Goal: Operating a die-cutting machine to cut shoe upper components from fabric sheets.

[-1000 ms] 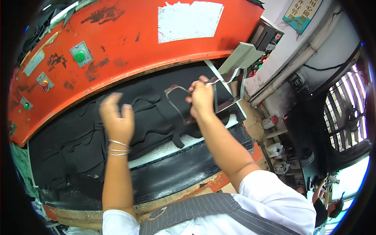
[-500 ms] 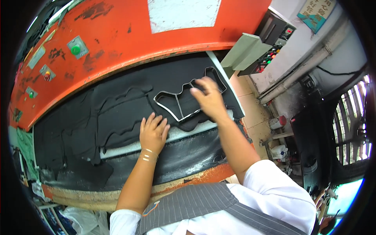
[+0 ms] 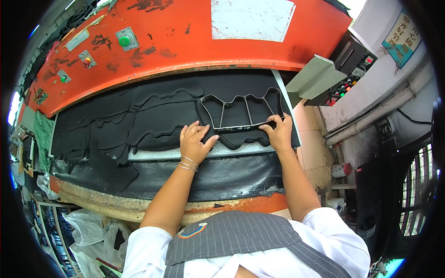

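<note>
A steel cutting die (image 3: pixel 235 128), a thin wavy-edged metal outline with crossbars, lies on layered black sheet material (image 3: pixel 164 118). My right hand (image 3: pixel 281 133) pinches the die's near right corner between thumb and fingers. Beside the near left corner rests my left hand (image 3: pixel 195 142), fingers spread on the black material and thumb pointing toward the die. Whether its thumb touches the metal I cannot tell. Wavy cut outlines run through the sheets to the left. Under the material's near edge shows a pale board (image 3: pixel 157 154).
An orange press beam (image 3: pixel 171 48) spans the far side, carrying green and red push buttons. At the right stands a control box (image 3: pixel 340 81) with coloured buttons. A glossy black strip (image 3: pixel 222 178) lines the near edge. Plastic bags (image 3: pixel 88 227) sit at the lower left.
My right hand has come down from above the die to its near right corner. The die has turned to lie straighter along the sheet. My left hand now lies closer to it.
</note>
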Available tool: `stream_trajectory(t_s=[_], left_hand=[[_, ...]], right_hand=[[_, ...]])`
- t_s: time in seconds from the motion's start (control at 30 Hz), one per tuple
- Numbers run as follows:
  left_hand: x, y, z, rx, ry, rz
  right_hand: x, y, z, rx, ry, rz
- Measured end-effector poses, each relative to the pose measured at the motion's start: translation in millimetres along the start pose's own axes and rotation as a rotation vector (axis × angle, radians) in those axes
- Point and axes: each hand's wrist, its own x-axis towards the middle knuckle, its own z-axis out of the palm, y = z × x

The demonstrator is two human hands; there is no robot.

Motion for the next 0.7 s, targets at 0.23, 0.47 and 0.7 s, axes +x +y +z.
stream_trajectory(t_s=[0.23, 0.47, 0.7], left_hand=[[2, 4, 4, 0.009, 0.025, -0.076], [4, 1, 4, -0.039, 0.085, -0.029], [7, -6, 7, -0.086, 0.134, -0.016]], right_hand=[[-3, 17, -8, 0.078, -0.021, -0.128], [-8, 27, -2, 0.321, 0.003, 0.008], [-5, 15, -12, 0.333, 0.032, 0.103]])
